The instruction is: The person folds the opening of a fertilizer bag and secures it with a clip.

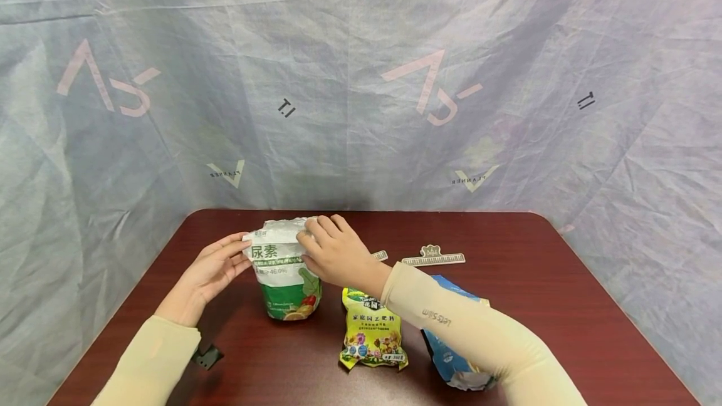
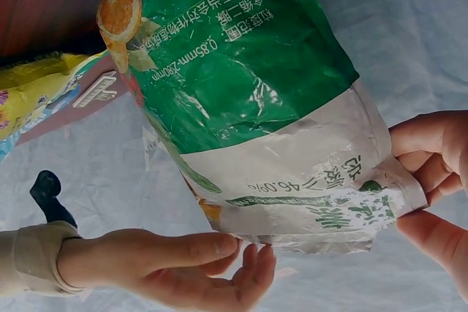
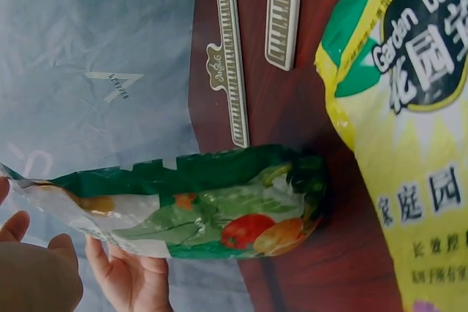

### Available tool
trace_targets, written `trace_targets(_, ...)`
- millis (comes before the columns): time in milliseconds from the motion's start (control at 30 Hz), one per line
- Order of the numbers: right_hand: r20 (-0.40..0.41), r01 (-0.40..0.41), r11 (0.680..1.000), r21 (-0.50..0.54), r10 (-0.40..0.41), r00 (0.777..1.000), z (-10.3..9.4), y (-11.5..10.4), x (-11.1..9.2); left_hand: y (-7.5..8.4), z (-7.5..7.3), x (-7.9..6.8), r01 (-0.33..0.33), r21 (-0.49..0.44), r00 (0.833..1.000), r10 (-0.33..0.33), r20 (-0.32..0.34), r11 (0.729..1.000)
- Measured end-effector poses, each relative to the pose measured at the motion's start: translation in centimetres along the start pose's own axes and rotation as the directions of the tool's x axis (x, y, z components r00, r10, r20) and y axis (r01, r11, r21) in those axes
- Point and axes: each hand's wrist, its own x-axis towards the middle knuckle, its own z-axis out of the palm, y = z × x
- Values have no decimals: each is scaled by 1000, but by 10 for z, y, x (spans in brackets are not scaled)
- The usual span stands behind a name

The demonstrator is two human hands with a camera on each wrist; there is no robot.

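A white and green urea fertilizer bag (image 1: pixel 290 287) stands upright at the left of the table, vegetables printed on its front. My left hand (image 1: pixel 217 265) pinches its upper left corner between thumb and fingers, as the left wrist view also shows. At the upper right corner, my right hand (image 1: pixel 333 252) holds the top edge, thumb in front and fingers over the rim. The bag's top looks crumpled; whether its mouth is unsealed I cannot tell. Right of it, under the right forearm, lies a yellow and green fertilizer packet (image 1: pixel 372 331).
A blue bag (image 1: pixel 457 356) lies farther right, partly covered by the right sleeve. Behind the packets are two keyboard-patterned clips: one whole clip (image 1: pixel 433 258), and another clip (image 3: pixel 281 16) mostly hidden by the right hand in the head view. A wrinkled grey cloth (image 1: pixel 350 80) hangs behind the table.
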Motion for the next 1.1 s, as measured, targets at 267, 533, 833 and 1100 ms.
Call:
trace_targets(267, 44, 16, 999, -47, -14, 999, 7, -4, -2, -1, -1, -2, -5, -12, 1000, 5, 19, 1000)
trace_targets(533, 73, 29, 999, -41, -26, 997, 10, -6, -2, -2, -2, -2, 0, -35, 1000, 0, 0, 999)
trace_targets(833, 82, 25, 998, -51, -21, 996, 12, -9, 0, -3, -3, -3, -5, -21, 1000, 6, 11, 1000)
trace_targets(1100, 110, 7, 1000, -16, -5, 994, 15, -11, 2, -5, -5, -3, -7, -15, 1000, 7, 0, 1000)
